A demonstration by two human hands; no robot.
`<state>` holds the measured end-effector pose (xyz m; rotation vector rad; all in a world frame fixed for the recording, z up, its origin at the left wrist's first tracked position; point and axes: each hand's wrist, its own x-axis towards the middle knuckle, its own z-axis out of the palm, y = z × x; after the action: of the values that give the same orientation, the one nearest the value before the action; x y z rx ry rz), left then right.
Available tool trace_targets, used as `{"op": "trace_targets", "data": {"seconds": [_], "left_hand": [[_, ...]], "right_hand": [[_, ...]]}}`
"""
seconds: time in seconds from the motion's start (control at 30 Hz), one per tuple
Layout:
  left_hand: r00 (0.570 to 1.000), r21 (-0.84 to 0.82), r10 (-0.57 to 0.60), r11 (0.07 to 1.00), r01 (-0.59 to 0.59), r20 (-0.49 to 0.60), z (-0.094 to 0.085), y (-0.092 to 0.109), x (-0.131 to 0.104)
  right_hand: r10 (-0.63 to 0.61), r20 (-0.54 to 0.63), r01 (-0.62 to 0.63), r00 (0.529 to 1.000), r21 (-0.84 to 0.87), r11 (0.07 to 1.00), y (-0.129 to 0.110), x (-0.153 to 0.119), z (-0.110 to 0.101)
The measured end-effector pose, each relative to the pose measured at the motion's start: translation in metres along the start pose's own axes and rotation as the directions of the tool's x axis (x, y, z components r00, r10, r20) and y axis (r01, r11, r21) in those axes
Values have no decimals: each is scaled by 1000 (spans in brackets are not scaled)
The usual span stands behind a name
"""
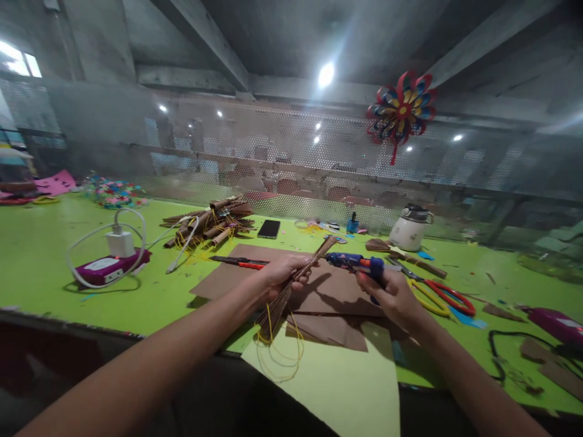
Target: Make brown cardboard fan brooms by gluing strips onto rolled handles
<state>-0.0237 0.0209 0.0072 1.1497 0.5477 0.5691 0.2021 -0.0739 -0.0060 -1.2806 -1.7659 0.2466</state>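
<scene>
My left hand (286,276) is closed around a bundle of folded brown paper (279,306), held at a slant with its top end up and to the right. Yellow string (291,358) hangs in loops from the bundle's lower end. In my right hand (394,294) is a dark blue glue gun (350,261), its nozzle pointing left at the upper part of the bundle; whether the tip touches the paper I cannot tell. Beneath both hands lie brown paper sheets (332,291) and a pale yellow-green sheet (328,382). A utility knife (241,262) rests on the brown paper.
Rolled brown paper pieces (212,224) are piled at the back left, near a purple power strip (112,267) with a white charger. A phone (269,229) lies behind the paper. Scissors (439,294) and a white bottle (409,230) stand right; another purple strip (555,325) lies far right.
</scene>
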Motion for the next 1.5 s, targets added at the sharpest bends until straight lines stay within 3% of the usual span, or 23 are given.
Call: {"op": "trace_targets", "data": {"seconds": [0.2,0.47,0.57,0.67,0.73,0.87,0.97,1.07,1.13,1.23,1.37,1.5], "left_hand": [[998,15,-18,1000,19,-65,4,2,-3],[1000,19,-26,999,26,2,1,-4,1],[999,-2,-31,1000,32,19,2,-4,1],[998,-34,-50,998,51,27,1,-1,0],[998,-55,-57,997,59,32,1,1,-1],[995,-74,-54,995,60,82,0,3,-2],[994,-63,-60,996,66,93,0,1,-2],[994,-66,-75,995,80,78,0,-2,-1],[994,-75,-77,994,83,78,0,-5,0],[993,-55,-84,995,89,89,-1,-8,2],[986,-27,-102,994,107,131,-1,-9,2],[971,-60,-123,989,138,207,-2,-6,-1]], "right_hand": [[31,48,-35,998,85,996,-3,-3,2],[29,-16,-29,999,10,1000,6,5,-1],[5,-116,-13,993,-74,997,18,12,-5],[-15,-287,-33,958,-160,987,33,18,-14],[-10,-333,-70,943,-227,971,43,20,-20],[-48,-236,-77,971,-496,865,63,17,-29],[-95,-63,33,994,-639,769,77,10,-34],[-79,114,135,990,-671,729,84,1,-40],[-84,203,200,976,-668,717,76,-3,-44],[-174,261,302,949,-610,733,45,-1,-43],[-346,230,415,910,-455,788,4,16,-20],[-474,157,484,867,-493,723,0,31,5]]}}
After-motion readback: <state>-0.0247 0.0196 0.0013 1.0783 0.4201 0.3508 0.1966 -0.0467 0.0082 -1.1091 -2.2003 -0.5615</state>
